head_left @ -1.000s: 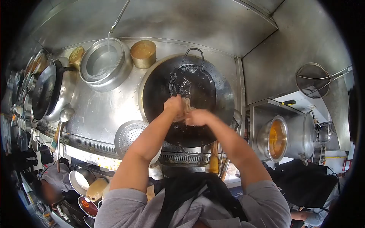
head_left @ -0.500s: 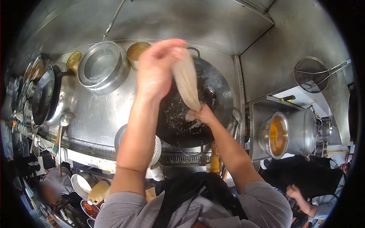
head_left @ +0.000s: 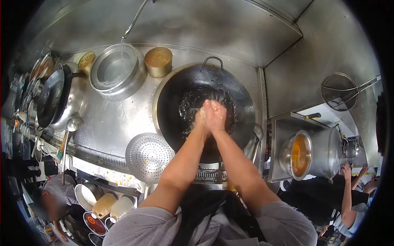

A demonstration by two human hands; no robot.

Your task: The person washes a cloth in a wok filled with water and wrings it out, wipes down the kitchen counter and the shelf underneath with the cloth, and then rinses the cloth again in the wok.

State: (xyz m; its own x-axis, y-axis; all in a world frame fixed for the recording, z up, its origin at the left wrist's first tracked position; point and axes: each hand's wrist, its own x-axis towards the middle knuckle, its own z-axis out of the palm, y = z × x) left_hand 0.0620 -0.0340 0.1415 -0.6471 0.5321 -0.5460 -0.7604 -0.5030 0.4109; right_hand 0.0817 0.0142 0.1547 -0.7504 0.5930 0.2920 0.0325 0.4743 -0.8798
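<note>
Over the middle of the large black wok [head_left: 174,88], my left hand [head_left: 200,119] and my right hand [head_left: 216,115] are pressed together, fingers wrapped tightly. Between them is a wet beige cloth [head_left: 202,111], almost wholly hidden by the fingers; only a pale bit shows. Drops and ripples of liquid show in the wok below and around the hands. Left of the wok, under my left forearm's side, lies a round perforated strainer [head_left: 148,157].
Water runs from a spout [head_left: 130,30] into a metal pot [head_left: 113,92] at back left. A brass-coloured pot [head_left: 159,62] stands beside the wok. To the right are a bowl of orange liquid [head_left: 301,151] and a wire skimmer [head_left: 340,92]. Other people stand at both lower sides.
The cloth hung stretched between my raised left hand and lower right hand. Now both hands have come together low over the wok, and the cloth is bunched between them.
</note>
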